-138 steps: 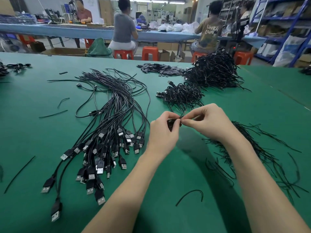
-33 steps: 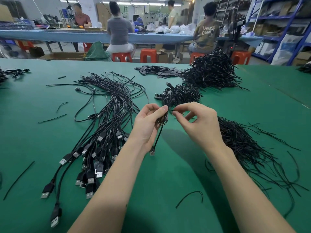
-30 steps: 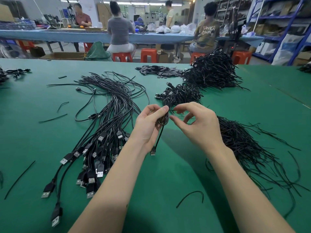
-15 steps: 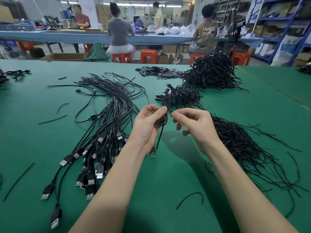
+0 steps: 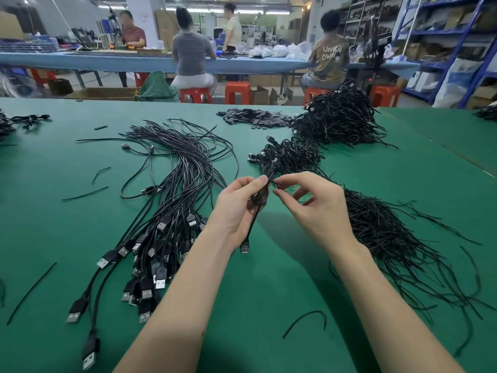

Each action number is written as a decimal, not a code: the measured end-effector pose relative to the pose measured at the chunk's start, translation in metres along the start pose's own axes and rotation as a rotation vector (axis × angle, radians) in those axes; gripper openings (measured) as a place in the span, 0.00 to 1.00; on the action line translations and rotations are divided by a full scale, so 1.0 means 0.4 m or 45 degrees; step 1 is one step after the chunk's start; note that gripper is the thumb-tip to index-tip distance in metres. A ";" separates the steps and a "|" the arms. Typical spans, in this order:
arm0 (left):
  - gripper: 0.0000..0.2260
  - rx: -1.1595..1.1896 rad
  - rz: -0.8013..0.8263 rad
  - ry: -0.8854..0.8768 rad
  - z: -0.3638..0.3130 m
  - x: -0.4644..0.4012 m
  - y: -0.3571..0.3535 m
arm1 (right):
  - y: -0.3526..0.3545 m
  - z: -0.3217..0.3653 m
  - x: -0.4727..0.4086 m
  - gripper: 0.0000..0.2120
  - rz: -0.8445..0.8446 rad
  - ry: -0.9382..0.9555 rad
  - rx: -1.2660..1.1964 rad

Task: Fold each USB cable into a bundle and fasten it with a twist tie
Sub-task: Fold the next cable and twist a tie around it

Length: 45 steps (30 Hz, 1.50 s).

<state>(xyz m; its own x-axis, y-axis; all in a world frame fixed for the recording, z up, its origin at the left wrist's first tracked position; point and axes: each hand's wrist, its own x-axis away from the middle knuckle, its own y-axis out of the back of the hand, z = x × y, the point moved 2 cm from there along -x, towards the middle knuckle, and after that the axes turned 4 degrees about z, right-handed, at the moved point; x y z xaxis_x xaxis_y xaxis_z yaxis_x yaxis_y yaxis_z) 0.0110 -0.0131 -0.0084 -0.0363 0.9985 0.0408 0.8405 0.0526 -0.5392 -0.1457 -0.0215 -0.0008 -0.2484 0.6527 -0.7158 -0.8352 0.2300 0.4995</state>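
While left hand (image 5: 236, 208) grips folded USB cable (image 5: 259, 196) above green table (image 5: 269, 278), right hand (image 5: 314, 208) fingers pinch twist tie (image 5: 277, 184) beside cable.

Bare green table (image 5: 269, 286) lay open below the fingers (image 5: 258, 181); loose cables (image 5: 172, 200) crowded left, twist ties (image 5: 390, 238) right, tied bundles (image 5: 290, 157) just beyond.

Both forearms reached forward. The left hand (image 5: 236, 208) gripped with curled fingers; the right hand (image 5: 313, 208) pinched with thumb and forefinger, just beside it.
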 end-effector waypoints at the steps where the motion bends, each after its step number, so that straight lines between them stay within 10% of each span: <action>1: 0.08 0.006 -0.004 -0.004 0.000 -0.001 0.001 | -0.001 -0.001 0.000 0.05 -0.030 -0.013 -0.021; 8: 0.09 -0.109 -0.168 -0.156 0.025 -0.001 -0.012 | -0.058 -0.007 0.009 0.05 -0.157 -0.729 -0.738; 15: 0.07 -0.360 -0.250 -0.145 0.026 -0.037 -0.026 | -0.092 -0.038 0.042 0.06 -0.176 -0.962 -0.886; 25: 0.07 -0.565 -0.596 -0.086 -0.024 -0.339 -0.031 | -0.121 -0.061 0.052 0.07 -0.128 -0.904 -0.633; 32: 0.13 -1.612 -0.389 -0.025 0.033 -0.381 -0.027 | -0.124 -0.059 0.051 0.08 -0.022 -0.878 -0.564; 45: 0.15 -1.716 -0.220 -0.047 0.014 -0.354 -0.026 | -0.130 -0.057 0.048 0.09 0.097 -0.912 -0.477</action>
<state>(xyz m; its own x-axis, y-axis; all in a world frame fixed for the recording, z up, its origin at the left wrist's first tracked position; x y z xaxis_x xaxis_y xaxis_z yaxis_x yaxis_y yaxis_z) 0.0044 -0.1549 -0.0133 -0.1907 0.9816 -0.0101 0.6944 0.1422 0.7054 -0.1182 -0.0374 -0.0517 -0.0426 0.9896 -0.1372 -0.9690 -0.0075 0.2470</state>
